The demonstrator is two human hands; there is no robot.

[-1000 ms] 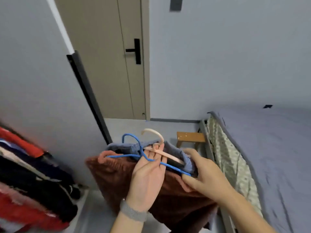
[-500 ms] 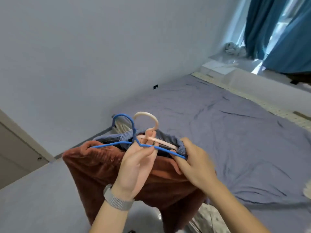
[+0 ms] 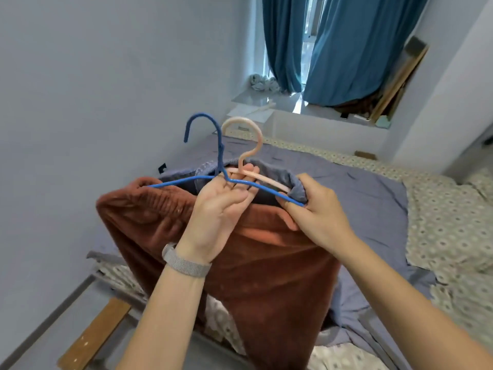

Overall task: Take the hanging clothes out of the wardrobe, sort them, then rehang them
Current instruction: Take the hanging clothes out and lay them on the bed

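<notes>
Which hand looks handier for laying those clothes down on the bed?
Probably the left hand: it grips both necks, the blue wire hanger and the pink plastic hanger; the right hand only pinches one end.

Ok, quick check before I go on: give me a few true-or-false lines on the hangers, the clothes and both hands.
1. The left hand holds two hangers at their necks. True.
2. The blue hanger carries the brown garment. True.
3. The right hand hangs free. False: it pinches the blue hanger's end and the brown cloth.
4. The clothes lie flat on the bed. False: they are held up above it.
5. The pink hanger sits behind the blue one. True.
</notes>
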